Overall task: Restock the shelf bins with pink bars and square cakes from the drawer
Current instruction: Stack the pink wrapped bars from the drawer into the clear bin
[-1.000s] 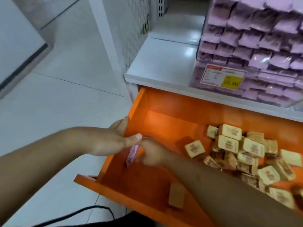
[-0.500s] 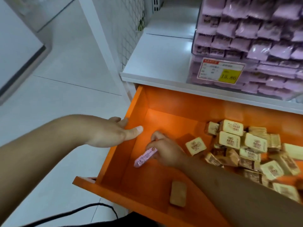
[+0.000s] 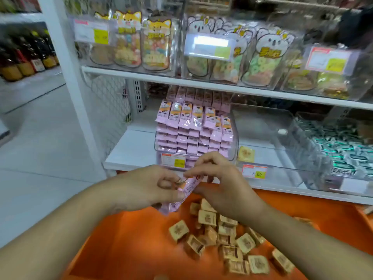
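Both hands meet above the open orange drawer (image 3: pixel 129 249), sharing one pink bar (image 3: pixel 182 194) in a glossy, crinkled wrapper. The left hand (image 3: pixel 149 188) curls its fingers and thumb round the bar's lower part; the right hand (image 3: pixel 220 184) pinches its upper end with bent fingertips. Below them, square cakes (image 3: pixel 220 237) in tan printed wrappers lie jumbled on the smooth drawer floor. Behind, a clear plastic bin (image 3: pixel 234 142) holds tightly stacked pink bars, and the neighbouring clear bin (image 3: pixel 282 142) holds one yellowish square cake (image 3: pixel 246 153).
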### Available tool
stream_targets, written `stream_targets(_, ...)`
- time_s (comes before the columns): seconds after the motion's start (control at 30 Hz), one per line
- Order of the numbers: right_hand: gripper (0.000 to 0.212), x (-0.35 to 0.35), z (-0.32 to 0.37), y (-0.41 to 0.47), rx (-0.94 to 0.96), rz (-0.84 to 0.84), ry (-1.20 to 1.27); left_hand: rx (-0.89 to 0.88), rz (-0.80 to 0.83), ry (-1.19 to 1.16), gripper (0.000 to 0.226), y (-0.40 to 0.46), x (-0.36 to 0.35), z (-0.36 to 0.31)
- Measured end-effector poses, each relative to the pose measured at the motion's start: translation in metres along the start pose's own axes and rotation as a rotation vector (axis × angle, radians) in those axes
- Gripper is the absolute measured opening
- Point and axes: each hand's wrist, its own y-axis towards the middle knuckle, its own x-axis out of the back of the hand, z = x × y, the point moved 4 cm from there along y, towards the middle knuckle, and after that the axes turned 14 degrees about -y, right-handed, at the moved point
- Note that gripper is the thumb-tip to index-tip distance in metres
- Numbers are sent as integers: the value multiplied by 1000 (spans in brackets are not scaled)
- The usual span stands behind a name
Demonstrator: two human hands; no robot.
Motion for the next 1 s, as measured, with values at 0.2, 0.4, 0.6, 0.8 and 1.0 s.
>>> stream_targets(0.2, 54, 66, 0, -22, -52, -81, -50, -111, -194, -385, 47, 5, -34, -43)
stream_targets(0.4, 68, 88, -11, -18, -88, -53, 22, -159, -351, -528, 40, 18, -51, -66)
stream_targets(0.6, 78, 88, -24, -13, -153, -61, -9, -153, -442, -550, 30, 38, -61, -77)
stream_targets(0.8, 68, 97, -43, 2, -159, -178, -76, -228, -414, -521, 26, 57, -61, -86)
stream_targets(1.0, 67, 104, -69, 52, -230, -145, -43, -483, -643, 287, 40, 69, -28, -89)
